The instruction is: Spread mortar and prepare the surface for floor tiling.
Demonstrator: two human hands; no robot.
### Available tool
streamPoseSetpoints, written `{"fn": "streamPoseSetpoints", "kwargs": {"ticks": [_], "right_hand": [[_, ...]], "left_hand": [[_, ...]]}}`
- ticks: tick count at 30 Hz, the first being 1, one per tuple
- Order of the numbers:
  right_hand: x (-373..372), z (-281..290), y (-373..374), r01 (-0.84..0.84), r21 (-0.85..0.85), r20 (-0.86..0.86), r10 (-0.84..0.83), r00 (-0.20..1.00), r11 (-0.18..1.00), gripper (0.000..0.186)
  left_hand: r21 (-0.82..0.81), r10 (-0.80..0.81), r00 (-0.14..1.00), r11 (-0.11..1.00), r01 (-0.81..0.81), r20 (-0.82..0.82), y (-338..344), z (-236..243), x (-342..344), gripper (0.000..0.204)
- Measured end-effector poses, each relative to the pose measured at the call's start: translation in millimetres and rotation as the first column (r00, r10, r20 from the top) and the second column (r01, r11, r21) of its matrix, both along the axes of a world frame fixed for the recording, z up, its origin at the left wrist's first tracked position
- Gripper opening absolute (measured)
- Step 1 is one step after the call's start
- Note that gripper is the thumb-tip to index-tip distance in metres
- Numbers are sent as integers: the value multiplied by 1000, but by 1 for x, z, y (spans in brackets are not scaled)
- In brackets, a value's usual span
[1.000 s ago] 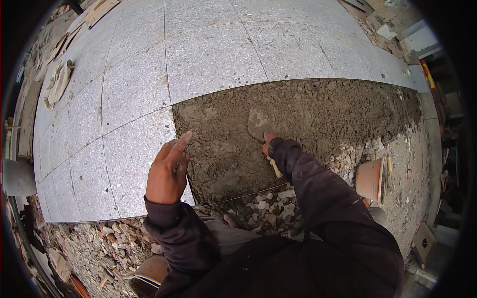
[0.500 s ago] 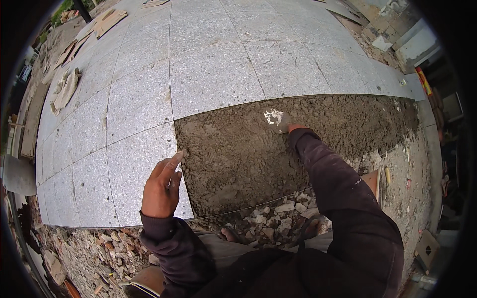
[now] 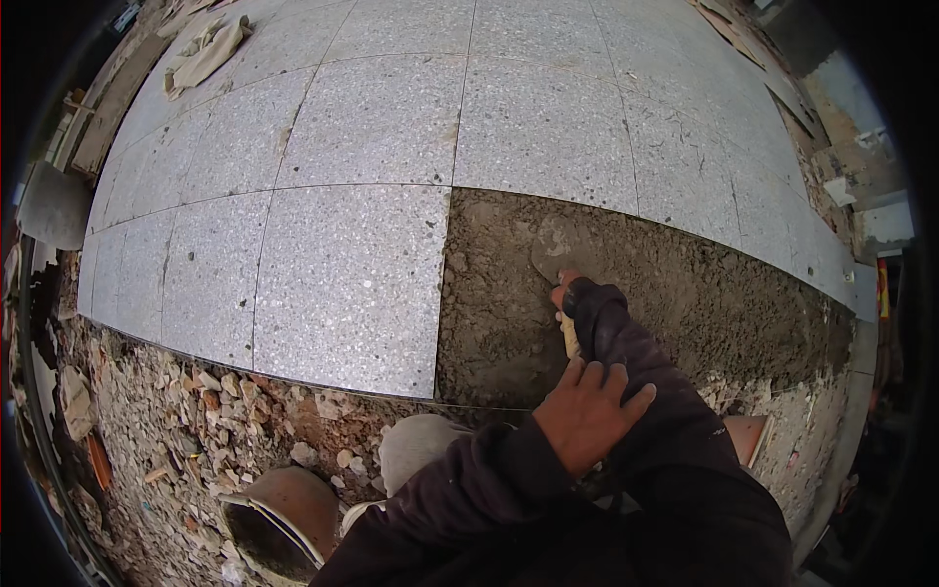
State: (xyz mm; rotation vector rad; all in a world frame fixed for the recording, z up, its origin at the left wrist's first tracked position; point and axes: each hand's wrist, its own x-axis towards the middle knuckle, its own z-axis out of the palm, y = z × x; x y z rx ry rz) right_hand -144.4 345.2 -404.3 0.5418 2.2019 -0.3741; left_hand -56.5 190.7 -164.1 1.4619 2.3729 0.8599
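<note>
My right hand (image 3: 563,292) grips a trowel by its pale wooden handle (image 3: 570,338). The trowel's blade (image 3: 554,254), smeared with wet mix, lies on the bed of grey-brown mortar (image 3: 499,313). My left hand (image 3: 592,416) holds nothing, its fingers apart, close over my right forearm; whether it touches the sleeve I cannot tell. Along the left and far sides of the mortar run speckled grey floor tiles (image 3: 352,284), with the nearest tile's edge bordering the bed.
Broken stone and rubble (image 3: 225,411) cover the ground along the tiles' near edge. A brown, open-mouthed container (image 3: 284,514) tilts there. Another brown object (image 3: 746,437) stands right of my arm. A crumpled cloth (image 3: 210,59) lies on the far-left tiles, near a grey rounded container (image 3: 54,205).
My left hand has left the tile edge and come right, over my right forearm. The trowel in my right hand is closer to the bed's left edge. The view has turned left and down.
</note>
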Motion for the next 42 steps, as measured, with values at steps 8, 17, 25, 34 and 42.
{"fn": "streamPoseSetpoints", "kwargs": {"ticks": [8,17,25,34,42], "right_hand": [[-5,-8,25,-94,4,371,86,925,996,33],[198,129,194,341,199,-50,-338,940,919,47],[241,71,359,624,168,-206,-591,779,763,59],[234,64,322,336,-80,-371,-340,864,939,52],[203,89,272,280,-395,-9,-308,951,875,49]], "left_hand": [[281,-90,995,957,76,36,30,-3,-17,47],[55,124,989,991,-120,-85,37,15,-17,41],[-181,168,973,964,-196,-159,78,24,23,39],[-373,409,867,786,-494,-285,63,63,58,41],[-517,588,742,548,-658,-320,2,85,107,40]]}}
